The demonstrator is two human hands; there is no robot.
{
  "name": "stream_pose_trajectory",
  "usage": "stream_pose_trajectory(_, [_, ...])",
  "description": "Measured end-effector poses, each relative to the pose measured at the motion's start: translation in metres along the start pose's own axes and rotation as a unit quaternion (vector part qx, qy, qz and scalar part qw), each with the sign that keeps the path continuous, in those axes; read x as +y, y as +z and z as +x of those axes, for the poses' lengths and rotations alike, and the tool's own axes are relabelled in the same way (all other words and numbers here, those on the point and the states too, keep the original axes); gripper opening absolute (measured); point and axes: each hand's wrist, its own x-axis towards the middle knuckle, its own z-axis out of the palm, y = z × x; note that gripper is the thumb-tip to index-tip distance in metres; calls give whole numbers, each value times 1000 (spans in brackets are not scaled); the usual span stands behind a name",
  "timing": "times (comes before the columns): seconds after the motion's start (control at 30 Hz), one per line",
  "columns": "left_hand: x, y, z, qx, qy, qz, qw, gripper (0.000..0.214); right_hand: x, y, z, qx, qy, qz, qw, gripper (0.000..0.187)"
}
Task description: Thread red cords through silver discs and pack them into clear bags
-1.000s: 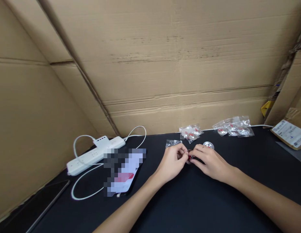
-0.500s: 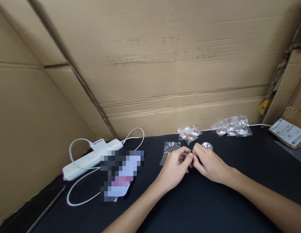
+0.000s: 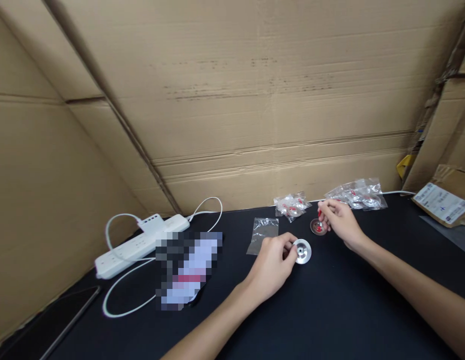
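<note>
My left hand (image 3: pixel 273 265) holds a small round silver metal disc (image 3: pixel 303 251) by its edge, just above the black tabletop (image 3: pixel 330 310). Farther back, my right hand (image 3: pixel 339 220) pinches a small red piece (image 3: pixel 319 214) over a second round metal disc (image 3: pixel 317 227) that lies on the table with red inside it. An empty clear plastic bag (image 3: pixel 263 234) lies left of my left hand.
Two heaps of clear bags with red and silver parts (image 3: pixel 291 205) (image 3: pixel 358 194) sit by the cardboard wall (image 3: pixel 255 100). A white power strip (image 3: pixel 140 240) with cables, a blurred phone (image 3: pixel 187 267) and a dark tablet (image 3: pixel 56 320) lie at left. A labelled carton (image 3: pixel 440 202) stands at right.
My hands were together, working on one small part. They have separated: the left keeps a silver disc, the right has moved back and right to the second disc.
</note>
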Motion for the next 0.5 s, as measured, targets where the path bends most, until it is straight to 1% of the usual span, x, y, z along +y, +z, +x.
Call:
stream_pose_trajectory(0.07, [0, 2, -1, 7, 23, 66, 998, 21, 4, -6, 6, 3, 66, 65, 996, 34])
stream_pose_trajectory(0.1, [-1, 2, -2, 12, 30, 100, 994, 21, 6, -8, 8, 0, 86, 81, 993, 33])
stream_pose_trajectory(0.17, [-1, 4, -3, 20, 39, 157, 987, 20, 8, -10, 10, -15, 103, 76, 992, 31])
stream_pose_trajectory(0.27, [0, 4, -4, 34, 71, 215, 973, 18, 7, -14, 12, -41, 104, 31, 993, 27])
stream_pose_trajectory(0.3, [1, 3, -5, 40, 88, 228, 969, 18, 6, -16, 12, -52, 85, -8, 995, 25])
stream_pose_trajectory(0.33, [3, 2, -5, 44, 104, 238, 965, 18, 5, -17, 12, -64, 49, -68, 994, 24])
stream_pose_trajectory(0.37, [5, 0, -6, 41, 122, 245, 961, 16, 4, -19, 11, -77, 4, -145, 986, 23])
stream_pose_trajectory(0.4, [7, -1, -6, 32, 139, 252, 957, 15, 3, -21, 11, -91, -42, -229, 968, 21])
stream_pose_trajectory(0.43, [9, -3, -6, 18, 154, 257, 954, 14, 3, -22, 10, -108, -80, -307, 942, 18])
stream_pose_trajectory(0.47, [11, -4, -7, 1, 167, 263, 950, 15, 3, -24, 9, -128, -103, -365, 916, 16])
stream_pose_trajectory(0.5, [12, -5, -7, -17, 178, 267, 947, 16, 4, -25, 8, -148, -110, -399, 898, 13])
